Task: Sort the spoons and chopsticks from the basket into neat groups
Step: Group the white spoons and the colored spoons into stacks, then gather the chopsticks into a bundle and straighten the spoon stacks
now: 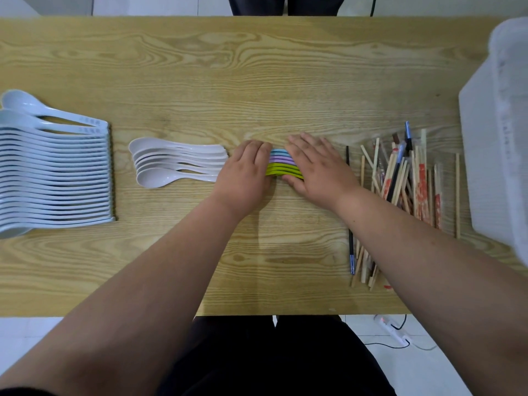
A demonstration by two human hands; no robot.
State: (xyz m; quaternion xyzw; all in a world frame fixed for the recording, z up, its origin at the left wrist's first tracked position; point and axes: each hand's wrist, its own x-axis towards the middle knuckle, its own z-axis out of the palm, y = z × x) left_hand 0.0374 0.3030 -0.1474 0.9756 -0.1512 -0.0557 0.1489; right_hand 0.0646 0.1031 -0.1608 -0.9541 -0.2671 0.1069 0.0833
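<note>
While the coloured spoons (281, 164) are lying in a short stack at mid-desk, the person is squaring them up from both ends. Left hand (245, 175) is curling loosely over the stack's left end, fingers bent, pressing rather than lifting; right hand (317, 167) is lying flat and spread over the right end, palm down. Neither seems to be gripping. Judged best practice: push both ends inward evenly, keeping the stack flat on the desk (257, 67) so blue, purple and green layers stay aligned. Small white spoons (174, 164) are sitting just left; large white spoons (54, 172) far left; chopsticks (405, 190) are lying loose at right, beside the basket (497, 138).
</note>
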